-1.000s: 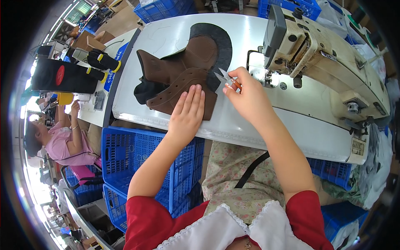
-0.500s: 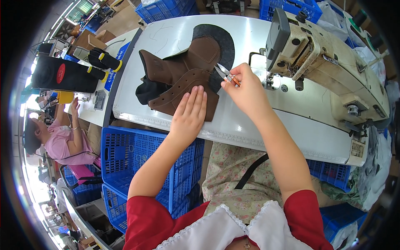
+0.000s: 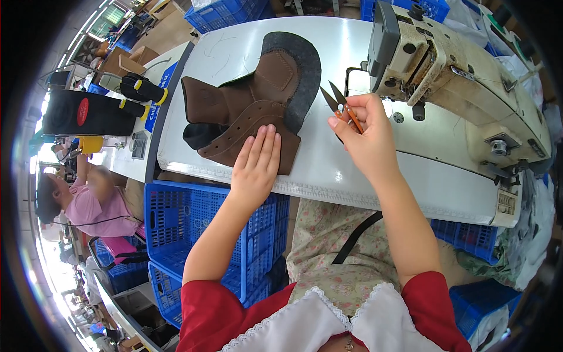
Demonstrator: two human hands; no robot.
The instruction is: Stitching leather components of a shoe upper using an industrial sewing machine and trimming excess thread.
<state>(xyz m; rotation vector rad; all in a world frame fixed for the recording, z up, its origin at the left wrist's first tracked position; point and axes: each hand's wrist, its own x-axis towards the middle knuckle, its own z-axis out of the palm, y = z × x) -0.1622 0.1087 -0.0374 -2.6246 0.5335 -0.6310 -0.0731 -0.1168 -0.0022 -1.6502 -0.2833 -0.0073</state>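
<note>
A brown leather shoe upper lies on the white sewing table, with a dark grey felt-like edge curving round its far right side and a row of small holes along a strap. My left hand rests flat on its near part, fingers stretched out. To the right of the upper, apart from it, my right hand grips small thread snips with orange handles. Their two pointed blades stand spread, aimed away from me. The right fingers partly cover the handles.
An industrial sewing machine stands at the right of the white table. Stacked blue crates are below its near left edge. Further left, a person in pink sits at another machine. Loose threads lie on the far left tabletop.
The snips have moved right, away from the upper's edge, and their blades have spread wider. The upper has shifted slightly left, with my left hand still on it.
</note>
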